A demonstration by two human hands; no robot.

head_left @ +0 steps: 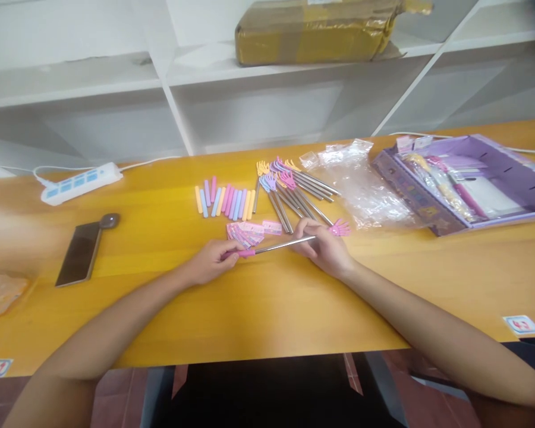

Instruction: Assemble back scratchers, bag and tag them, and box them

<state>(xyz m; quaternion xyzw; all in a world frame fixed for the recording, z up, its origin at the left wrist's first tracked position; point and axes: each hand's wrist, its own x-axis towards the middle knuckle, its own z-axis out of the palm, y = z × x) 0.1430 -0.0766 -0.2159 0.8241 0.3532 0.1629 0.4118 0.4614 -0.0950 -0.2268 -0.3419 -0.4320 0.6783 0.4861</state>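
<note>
Between my two hands a back scratcher point(280, 244) is held level above the table, with a pink handle, a metal rod and a pink claw head. My left hand point(214, 260) is closed round the pink handle. My right hand point(323, 246) grips the rod near the claw, which sticks out past the fingers. Just beyond lie several metal rods with coloured claw heads point(288, 179) in yellow, blue, pink and purple. Left of them, loose coloured handle tubes point(232, 202) lie in rows. Pink printed cards point(245, 233) are fanned out behind my left hand.
Clear plastic bags point(365, 184) lie right of the rods, against a purple box point(455, 223) holding wrapped pieces. On the left are a power strip point(82, 183), a phone point(78, 254) and a small dark object point(109, 220). A taped carton point(314, 32) sits on the shelf behind.
</note>
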